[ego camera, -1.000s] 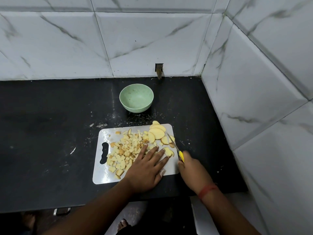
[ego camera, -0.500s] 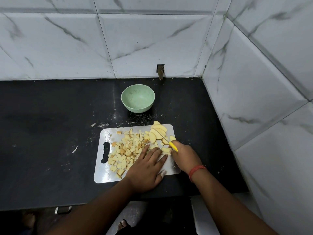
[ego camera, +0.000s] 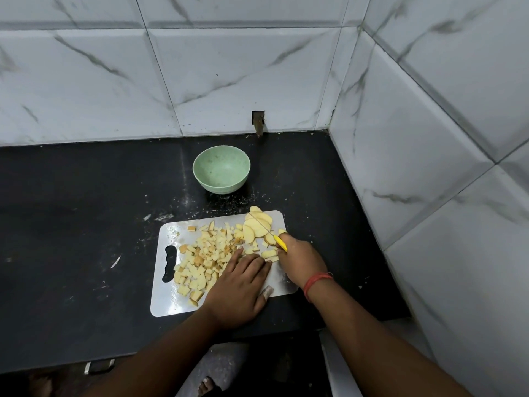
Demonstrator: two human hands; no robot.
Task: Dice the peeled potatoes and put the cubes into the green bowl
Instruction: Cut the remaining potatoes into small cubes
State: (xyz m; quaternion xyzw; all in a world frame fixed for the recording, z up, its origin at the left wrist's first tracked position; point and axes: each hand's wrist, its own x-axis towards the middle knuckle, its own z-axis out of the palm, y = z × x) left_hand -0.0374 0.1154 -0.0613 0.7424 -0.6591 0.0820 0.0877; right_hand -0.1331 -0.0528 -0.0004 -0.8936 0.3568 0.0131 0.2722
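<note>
The right hand [ego camera: 302,260] gripped a thin yellow-handled knife [ego camera: 269,232], its blade pointing away and left across pale potato slices [ego camera: 257,226] on the white plastic cutting board [ego camera: 171,299]. The left hand [ego camera: 239,285] lay flat, fingers straight, beside small yellow potato cubes [ego camera: 206,259]. The round green bowl [ego camera: 221,169] sat behind the board.

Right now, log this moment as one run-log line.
stage: dicing | right hand: grips knife over slices | left hand: flat on cutting board | cubes: on board | green bowl: empty
</note>
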